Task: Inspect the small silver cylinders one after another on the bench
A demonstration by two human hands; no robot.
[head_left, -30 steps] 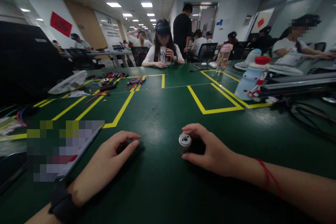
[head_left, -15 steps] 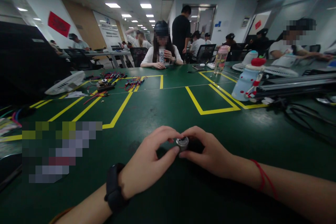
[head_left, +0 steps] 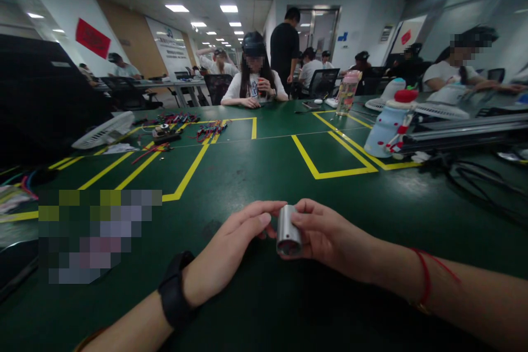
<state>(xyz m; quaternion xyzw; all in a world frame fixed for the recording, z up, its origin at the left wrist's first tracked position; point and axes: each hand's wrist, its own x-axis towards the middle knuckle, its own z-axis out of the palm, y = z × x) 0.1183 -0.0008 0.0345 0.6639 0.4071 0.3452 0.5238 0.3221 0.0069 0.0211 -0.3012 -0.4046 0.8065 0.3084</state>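
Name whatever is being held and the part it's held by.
The metal cylinder, by its curved side, in the right grip; whether the left grip touches it is unclear.

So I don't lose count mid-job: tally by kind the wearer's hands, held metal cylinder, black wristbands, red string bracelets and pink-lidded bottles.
Wearer's left hand and right hand: 2
Metal cylinder: 1
Black wristband: 1
Red string bracelet: 1
Pink-lidded bottle: 1
Total: 6

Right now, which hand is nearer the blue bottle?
Right. The right hand, holding the metal cylinder, is nearer the wearer and left of the bottle; the left hand is farther left.
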